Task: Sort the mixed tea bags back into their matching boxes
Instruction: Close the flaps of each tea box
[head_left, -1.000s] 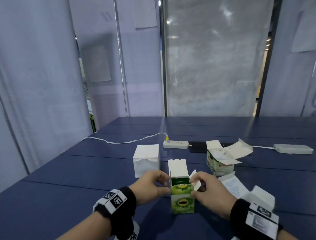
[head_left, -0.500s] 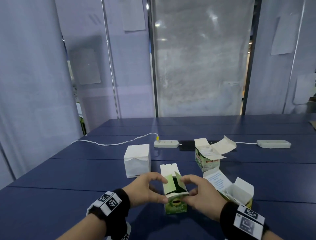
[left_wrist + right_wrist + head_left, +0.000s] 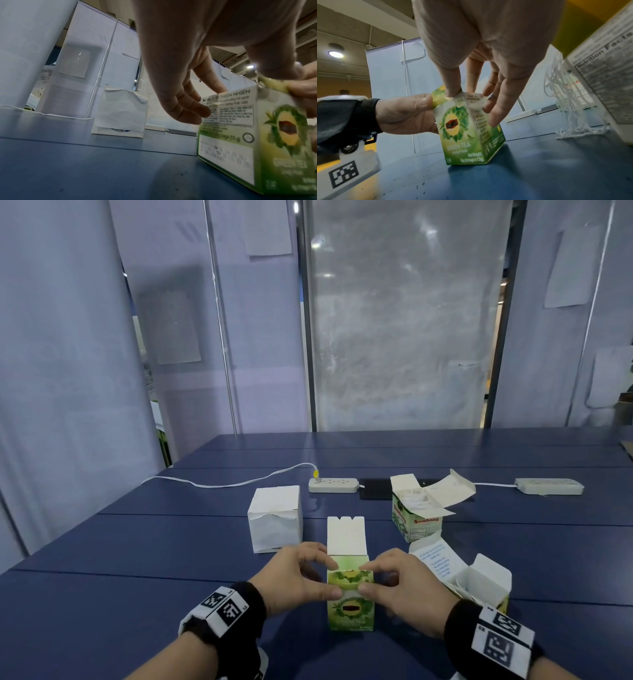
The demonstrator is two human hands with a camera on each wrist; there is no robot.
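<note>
Pale blue partition panels and a frosted door behind a dark blue desk [image 3: 137, 546]; near its front edge, upright, a green tea box [image 3: 350, 607] printed GREEN TEA, white lid flap raised at the back, green front flap folded over the opening; left hand [image 3: 298, 577] at the box's left side, thumb and forefinger pinching the left end of that green flap, other fingers loosely curved against the printed side panel; right hand [image 3: 404, 587] at the right side, thumb and forefinger pinching the flap's right end, remaining fingers spread down beside the box wall; seen from the right wrist, green tea box [image 3: 467, 129] standing flat on the desk with both thumbs meeting at its upper front edge; seen from the left wrist, same box [image 3: 254, 136] close at the right, left hand [image 3: 181, 86] arched above it; just right of the hands, a second open box [image 3: 479, 587] with white flaps up and white strings hanging over its side; farther back on the right, an open Sambong box [image 3: 416, 517] with pale contents showing; left of centre, a plain white box [image 3: 275, 518], closed, paper wrinkled at the front; behind these, a white power strip [image 3: 333, 485] with a white cable [image 3: 222, 482] trailing left, a black flat object beside it, and another white power strip [image 3: 548, 486] at far right.
</note>
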